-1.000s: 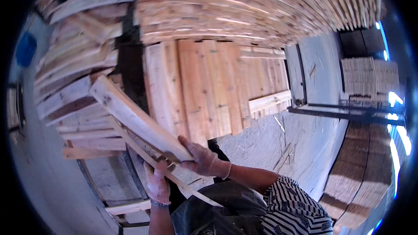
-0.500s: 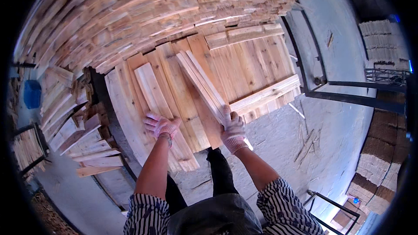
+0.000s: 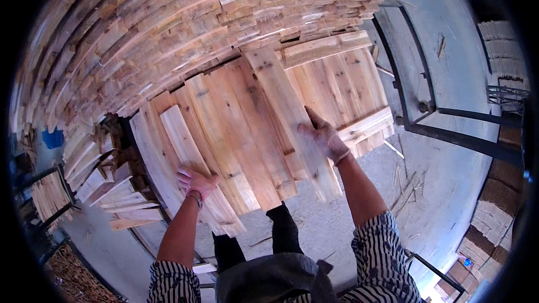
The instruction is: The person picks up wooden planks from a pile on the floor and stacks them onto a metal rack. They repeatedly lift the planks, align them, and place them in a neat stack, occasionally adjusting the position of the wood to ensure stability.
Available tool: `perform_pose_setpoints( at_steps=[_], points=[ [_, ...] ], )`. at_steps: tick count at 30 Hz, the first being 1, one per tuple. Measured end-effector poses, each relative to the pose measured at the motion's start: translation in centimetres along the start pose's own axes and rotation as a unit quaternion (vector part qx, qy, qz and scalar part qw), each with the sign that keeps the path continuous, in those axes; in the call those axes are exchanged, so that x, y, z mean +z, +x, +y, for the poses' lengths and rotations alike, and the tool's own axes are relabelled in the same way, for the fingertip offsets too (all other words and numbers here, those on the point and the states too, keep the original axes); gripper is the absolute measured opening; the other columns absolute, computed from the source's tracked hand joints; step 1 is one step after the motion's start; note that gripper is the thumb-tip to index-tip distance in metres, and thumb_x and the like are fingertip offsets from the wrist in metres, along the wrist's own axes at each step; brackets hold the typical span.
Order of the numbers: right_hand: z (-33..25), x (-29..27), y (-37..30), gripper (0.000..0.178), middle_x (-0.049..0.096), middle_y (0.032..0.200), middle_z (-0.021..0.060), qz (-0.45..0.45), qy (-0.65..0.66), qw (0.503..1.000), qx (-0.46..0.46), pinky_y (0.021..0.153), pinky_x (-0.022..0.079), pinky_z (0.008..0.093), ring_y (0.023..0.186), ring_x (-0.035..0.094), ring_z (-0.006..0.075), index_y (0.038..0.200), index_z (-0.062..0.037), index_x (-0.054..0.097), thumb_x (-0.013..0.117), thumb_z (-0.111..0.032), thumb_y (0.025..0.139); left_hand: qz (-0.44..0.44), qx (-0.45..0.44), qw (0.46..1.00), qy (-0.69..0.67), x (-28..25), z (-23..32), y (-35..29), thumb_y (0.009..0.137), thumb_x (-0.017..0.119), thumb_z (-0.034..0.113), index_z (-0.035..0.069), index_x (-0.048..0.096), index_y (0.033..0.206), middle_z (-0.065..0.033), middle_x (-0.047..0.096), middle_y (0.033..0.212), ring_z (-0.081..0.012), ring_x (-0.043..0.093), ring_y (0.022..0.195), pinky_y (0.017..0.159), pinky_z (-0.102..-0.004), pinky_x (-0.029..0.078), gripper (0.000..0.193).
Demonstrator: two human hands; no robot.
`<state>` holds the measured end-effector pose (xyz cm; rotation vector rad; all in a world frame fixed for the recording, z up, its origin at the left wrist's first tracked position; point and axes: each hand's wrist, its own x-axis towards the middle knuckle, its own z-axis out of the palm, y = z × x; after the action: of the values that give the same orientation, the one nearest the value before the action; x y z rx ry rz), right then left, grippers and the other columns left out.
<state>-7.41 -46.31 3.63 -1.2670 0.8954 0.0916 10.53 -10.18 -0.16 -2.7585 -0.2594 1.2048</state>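
Pale, knotty wooden boards [image 3: 227, 129] lie side by side before me, forming a flat layer. My left hand [image 3: 197, 182], in a light knit glove, grips across a narrow loose board [image 3: 182, 137] lying slanted on top, with the thumb at its right edge. Another loose board [image 3: 272, 78] slopes across the layer towards me, broad face up, its near end past the layer's front edge. My gloved right hand [image 3: 324, 137] holds its right edge; some fingers are hidden by blur.
Beyond the layer rises a tall stack of boards [image 3: 168, 28]. Two crosswise boards lie on the right: a far one [image 3: 328, 49] and a near one [image 3: 368, 126]. Offcuts [image 3: 120, 188] are heaped at left. A dark metal frame [image 3: 466, 137] stands at right, near floor scraps [image 3: 407, 191].
My right hand has moved right and away from me. Its board, earlier narrow side up, now shows its broad face. My left hand stays on the same board; the whole view has shifted slightly.
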Motion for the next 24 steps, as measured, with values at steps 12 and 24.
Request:
perform_pose_setpoints(
  at_steps=[12, 24],
  points=[
    [0.8, 7.5, 2.1, 0.096, 0.046, 0.136, 0.0238, 0.221, -0.506, 0.834, -0.020, 0.099, 0.045, 0.0499, 0.119, 0.051, 0.0438, 0.152, -0.0135, 0.017, 0.074, -0.025, 0.077, 0.007, 0.028, 1.000, 0.013, 1.0, 1.7, -0.7, 0.064, 0.079, 0.056, -0.006, -0.018, 0.149, -0.0377, -0.003, 0.156, -0.0531, 0.008, 0.145, 0.119, -0.0565, 0.015, 0.143],
    [0.2, 1.1, 3.7, 0.063, 0.055, 0.117, 0.0244, 0.212, -0.489, 0.846, -0.014, 0.090, 0.048, 0.0524, 0.107, 0.058, 0.0454, 0.143, -0.0260, 0.035, 0.060, -0.028, 0.085, -0.018, 0.033, 0.999, -0.002, -0.7, 2.5, -1.5, 0.068, 0.079, 0.054, -0.008, -0.017, 0.149, -0.0362, -0.007, 0.157, -0.0505, 0.002, 0.147, 0.121, -0.0553, 0.010, 0.139]
  ],
)
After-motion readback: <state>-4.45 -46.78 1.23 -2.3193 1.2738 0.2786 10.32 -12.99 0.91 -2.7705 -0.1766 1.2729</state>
